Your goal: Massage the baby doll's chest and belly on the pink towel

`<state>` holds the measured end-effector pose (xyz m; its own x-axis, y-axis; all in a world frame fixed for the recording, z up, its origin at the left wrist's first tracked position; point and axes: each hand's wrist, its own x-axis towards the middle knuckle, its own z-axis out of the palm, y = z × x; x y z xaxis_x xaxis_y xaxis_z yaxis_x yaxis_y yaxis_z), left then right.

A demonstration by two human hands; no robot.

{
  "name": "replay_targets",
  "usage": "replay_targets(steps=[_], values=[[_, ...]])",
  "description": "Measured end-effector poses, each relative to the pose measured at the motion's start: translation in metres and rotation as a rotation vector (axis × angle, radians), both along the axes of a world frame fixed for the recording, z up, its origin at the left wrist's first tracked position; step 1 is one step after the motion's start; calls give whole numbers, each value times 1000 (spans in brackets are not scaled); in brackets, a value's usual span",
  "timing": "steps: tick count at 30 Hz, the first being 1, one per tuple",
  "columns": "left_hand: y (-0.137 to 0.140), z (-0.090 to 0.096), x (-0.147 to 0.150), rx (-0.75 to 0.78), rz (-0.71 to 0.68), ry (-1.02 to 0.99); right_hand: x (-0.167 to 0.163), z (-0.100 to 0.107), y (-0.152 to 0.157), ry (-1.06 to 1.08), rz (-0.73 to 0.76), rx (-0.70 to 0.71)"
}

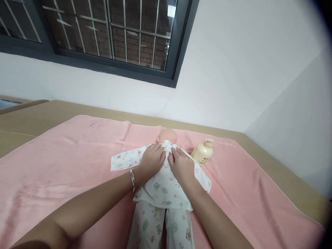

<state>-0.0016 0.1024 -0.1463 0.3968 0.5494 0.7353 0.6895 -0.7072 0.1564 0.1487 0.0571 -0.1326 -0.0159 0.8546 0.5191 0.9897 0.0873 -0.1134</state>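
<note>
A baby doll (167,135) lies on its back, its bald head pointing away from me. It is dressed in a white long-sleeved pajama top (166,188) with small green and pink prints, and matching pajama pants (148,223). At the left of the collar, my left hand (153,159), with a silver bangle at the wrist, has its fingers closed on the cloth. My right hand (183,166) grips the collar from the right side, close beside the left. Both sets of fingertips meet just below the doll's head and hide part of the neckline. One sleeve spreads out to each side.
Right of the doll, a pale yellow pump bottle (203,152) leans near its shoulder. Beneath everything is a pink blanket (77,166) over a wooden surface (64,108). A white wall (220,69) and a dark-framed barred window (116,58) stand behind.
</note>
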Motion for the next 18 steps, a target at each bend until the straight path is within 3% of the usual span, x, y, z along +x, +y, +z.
replay_targets(steps=[4,9,15,18], values=[[0,1,0,-57,38,-1,-1,2,-3,58,-62,-13],[4,5,1,-211,-21,11,10,3,9,96,34,-91],[4,2,1,-117,-79,-23,13,-2,13,99,126,-62],[1,2,1,-74,-46,-48,8,-4,8,91,72,21]])
